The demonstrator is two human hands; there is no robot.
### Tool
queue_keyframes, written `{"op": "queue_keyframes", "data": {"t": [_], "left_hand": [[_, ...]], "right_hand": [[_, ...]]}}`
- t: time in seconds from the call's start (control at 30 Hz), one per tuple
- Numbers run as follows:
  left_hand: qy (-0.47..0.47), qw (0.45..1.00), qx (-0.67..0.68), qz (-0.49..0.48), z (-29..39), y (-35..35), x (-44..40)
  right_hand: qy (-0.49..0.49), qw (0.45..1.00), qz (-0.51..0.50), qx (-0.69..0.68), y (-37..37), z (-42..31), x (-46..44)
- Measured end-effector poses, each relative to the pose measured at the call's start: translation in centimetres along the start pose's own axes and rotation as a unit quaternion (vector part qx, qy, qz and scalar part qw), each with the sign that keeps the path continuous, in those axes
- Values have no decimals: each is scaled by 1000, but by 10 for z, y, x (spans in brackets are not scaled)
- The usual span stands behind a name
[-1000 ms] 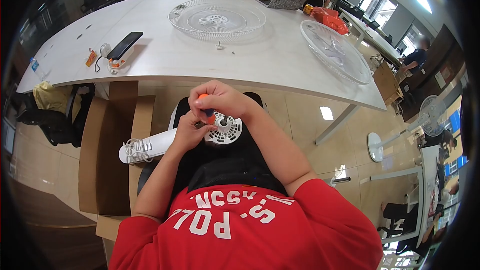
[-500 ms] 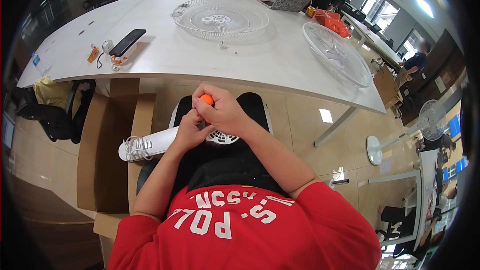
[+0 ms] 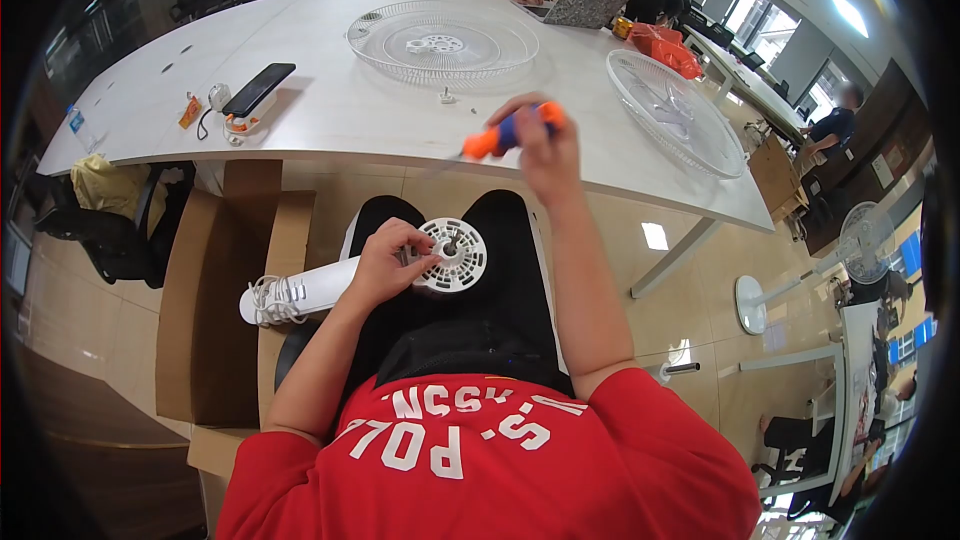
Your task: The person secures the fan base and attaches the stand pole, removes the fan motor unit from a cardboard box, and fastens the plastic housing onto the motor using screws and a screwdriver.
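A round white fan motor housing [image 3: 465, 270] with slots and a central shaft rests between my thighs. My left hand [image 3: 385, 265] is at its left edge, the fingers bent and closed against the rim. Whether a small part sits between those fingertips is too small to see. Up over the table's front edge, my right hand [image 3: 545, 155] is wrapped around an orange and blue screwdriver [image 3: 510, 132]. The screwdriver's shank points down and left, blurred by motion, well apart from the housing.
The white table [image 3: 330, 125] holds a clear fan grille [image 3: 440, 65], another grille [image 3: 670, 125], a small white part [image 3: 446, 96], a phone [image 3: 260, 90] and an orange bag [image 3: 665, 48]. An open cardboard box [image 3: 205, 310] stands left. Someone types at a laptop [image 3: 590, 2] across the table.
My right hand has lifted the screwdriver up and right, off the housing, so the housing's face now shows. My left hand stays low, beside the housing's left edge.
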State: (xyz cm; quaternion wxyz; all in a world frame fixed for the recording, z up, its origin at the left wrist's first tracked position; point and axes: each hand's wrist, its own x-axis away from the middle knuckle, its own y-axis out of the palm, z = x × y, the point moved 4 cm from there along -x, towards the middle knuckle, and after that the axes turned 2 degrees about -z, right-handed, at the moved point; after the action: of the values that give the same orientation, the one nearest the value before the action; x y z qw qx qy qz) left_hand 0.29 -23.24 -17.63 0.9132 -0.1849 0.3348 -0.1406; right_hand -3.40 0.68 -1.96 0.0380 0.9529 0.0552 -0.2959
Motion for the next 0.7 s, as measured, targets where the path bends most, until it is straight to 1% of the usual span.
{"op": "queue_keyframes", "data": {"t": [0.03,0.1,0.13,0.2,0.23,0.3,0.4,0.63,0.7], "left_hand": [[0,1000,0,0,0,0,1],[-4,1000,-1,1,-2,0,0],[-4,1000,-1,3,-2,0,0],[6,1000,1,5,-1,0,0],[6,1000,0,6,-1,0,0],[4,1000,9,3,0,-1,0],[5,1000,13,4,0,0,0],[13,1000,8,5,0,-1,0],[10,1000,14,4,0,-1,0]], "right_hand": [[0,1000,0,0,-7,7,-6],[-34,981,190,25,-33,18,-12],[-34,981,188,26,-39,30,-16],[-52,967,237,82,-54,55,-16],[-52,967,236,81,-59,64,-14],[-1,975,212,69,-60,75,-11],[21,979,197,55,-56,84,-8],[17,980,193,50,-50,85,-8],[-1,981,193,35,-50,83,-7]]}}
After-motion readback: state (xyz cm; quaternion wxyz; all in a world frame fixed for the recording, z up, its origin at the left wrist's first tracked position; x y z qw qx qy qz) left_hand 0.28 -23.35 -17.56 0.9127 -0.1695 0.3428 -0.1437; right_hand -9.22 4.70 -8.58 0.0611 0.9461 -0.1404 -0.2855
